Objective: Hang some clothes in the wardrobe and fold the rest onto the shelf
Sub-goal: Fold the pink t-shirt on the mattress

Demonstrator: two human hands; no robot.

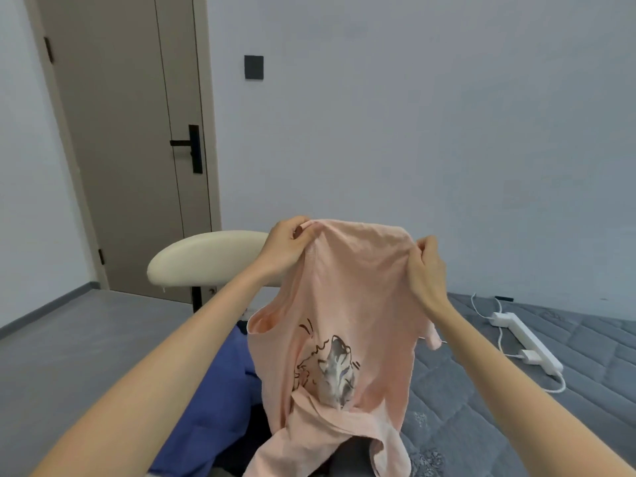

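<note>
Pink cat-print T-shirt [344, 304], frame centre: left hand [287, 244] and right hand [426, 270] pinch top edge; bunched lower folds could snag, pulling fabric loose.

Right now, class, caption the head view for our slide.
Left hand and right hand hold a pink cat-print shirt over the bed.

We hold both bare forearms stretched forward and up, converging. Our left hand [285, 244] pinches one top corner of the pink shirt [354, 290] between thumb and curled fingers. Our right hand [426, 270] grips the other corner, slightly lower.
</note>
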